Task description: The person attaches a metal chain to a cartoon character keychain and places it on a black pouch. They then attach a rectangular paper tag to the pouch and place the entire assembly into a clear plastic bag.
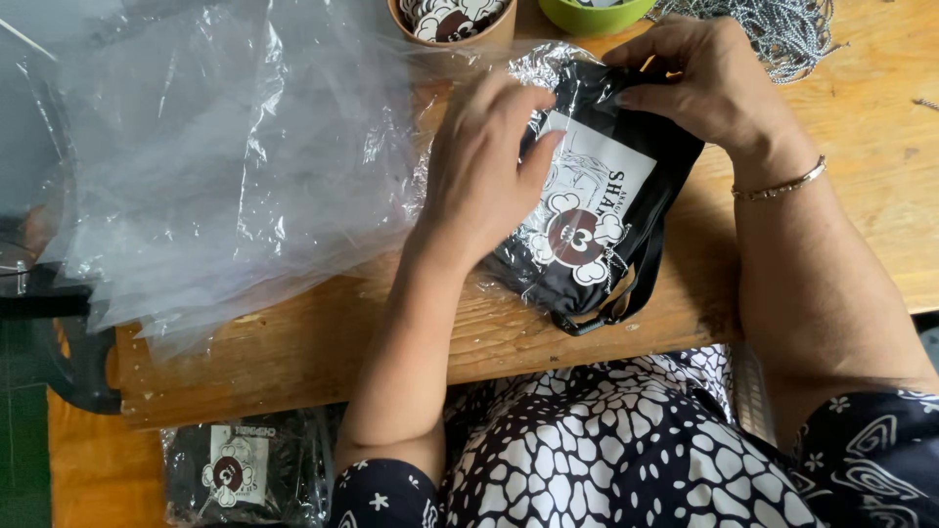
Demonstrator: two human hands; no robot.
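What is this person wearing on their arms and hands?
Both hands are bare, with no gloves or rings that I can make out. The right hand has a thin gold-coloured bracelet at the wrist. The left hand has nothing at the wrist. Short dark sleeves with small white flower and swirl prints end near the elbows, leaving the forearms uncovered.

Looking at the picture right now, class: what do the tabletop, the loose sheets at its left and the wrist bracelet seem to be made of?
Tabletop: bare wood, matt; grain lines and a rough edge show.
Loose sheets: thin clear plastic film, glossy; creases and glare, wood visible through.
Bracelet by the right hand: probably metal, gold-coloured with a shine; which metal cannot be told.
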